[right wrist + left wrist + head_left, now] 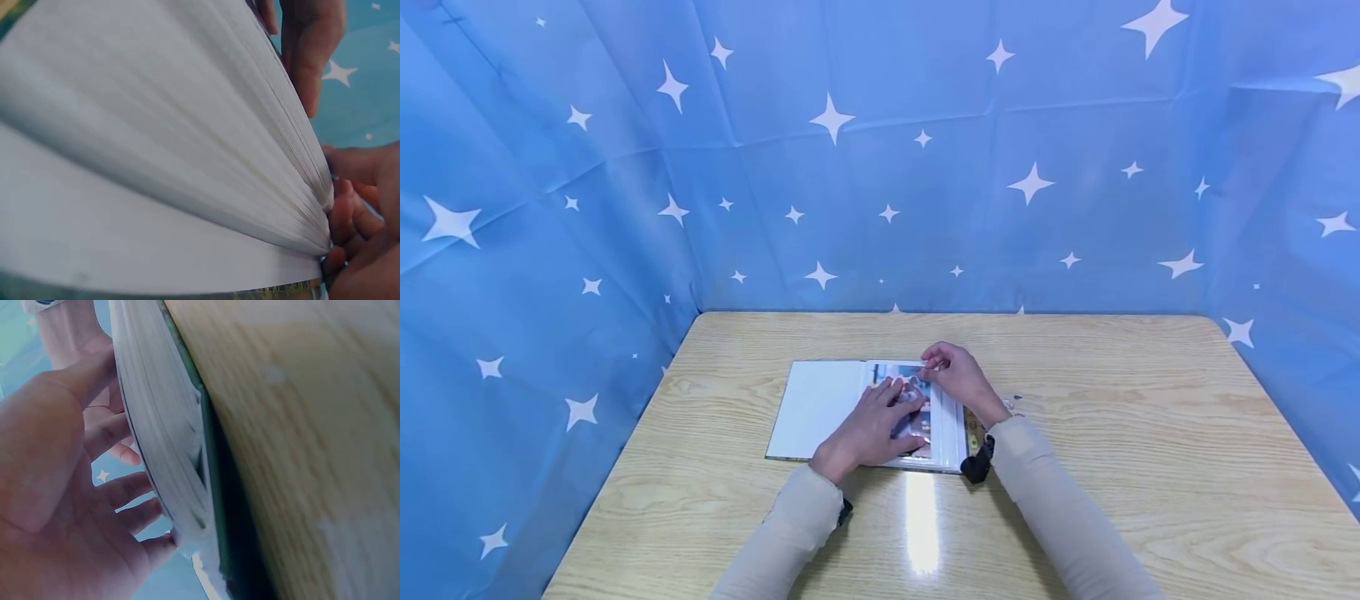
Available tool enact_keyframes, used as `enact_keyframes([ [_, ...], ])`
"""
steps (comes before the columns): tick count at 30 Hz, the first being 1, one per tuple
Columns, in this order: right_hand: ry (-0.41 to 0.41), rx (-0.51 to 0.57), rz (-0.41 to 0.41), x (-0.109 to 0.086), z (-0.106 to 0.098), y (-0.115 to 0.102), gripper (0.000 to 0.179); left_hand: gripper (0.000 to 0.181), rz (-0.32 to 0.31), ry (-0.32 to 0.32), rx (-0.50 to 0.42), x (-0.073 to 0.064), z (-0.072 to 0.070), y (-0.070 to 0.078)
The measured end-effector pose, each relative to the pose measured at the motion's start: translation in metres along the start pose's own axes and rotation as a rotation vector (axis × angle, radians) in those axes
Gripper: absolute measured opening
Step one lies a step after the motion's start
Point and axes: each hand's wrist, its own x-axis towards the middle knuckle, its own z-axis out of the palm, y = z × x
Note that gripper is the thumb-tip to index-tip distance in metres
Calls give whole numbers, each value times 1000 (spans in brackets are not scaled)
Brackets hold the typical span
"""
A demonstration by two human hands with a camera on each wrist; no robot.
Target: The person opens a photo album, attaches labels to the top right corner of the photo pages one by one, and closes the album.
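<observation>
An open photo album [827,392] lies on the wooden table, its left side plain white. On its right page a photo [925,429] shows beneath my left hand [872,421]. That hand lies across the photo with spread fingers, and the left wrist view shows the hand [81,481] beside the thick page stack [156,419]. At the page's top edge, my right hand [958,379] pinches the album page near the photo's upper corner. Close up, the right hand [369,212] has its thumb above and curled fingers along the page edges [250,144]; the exact layer held is unclear.
Partly under my right wrist, a colourful patterned item [976,432] shows beside the album. Small clear plastic [1017,406] lies to its right. The wooden table [1150,433] extends on both sides, with a blue star-patterned curtain [880,167] behind it.
</observation>
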Motion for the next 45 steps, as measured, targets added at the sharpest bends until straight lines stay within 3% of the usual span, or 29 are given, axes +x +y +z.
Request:
enact_keyframes([
  [34, 24, 58, 29, 0, -1, 6, 7, 63, 5, 4, -36, -3, -1, 1],
  [45, 76, 26, -23, -1, 2, 8, 10, 63, 9, 11, -29, -3, -1, 0],
])
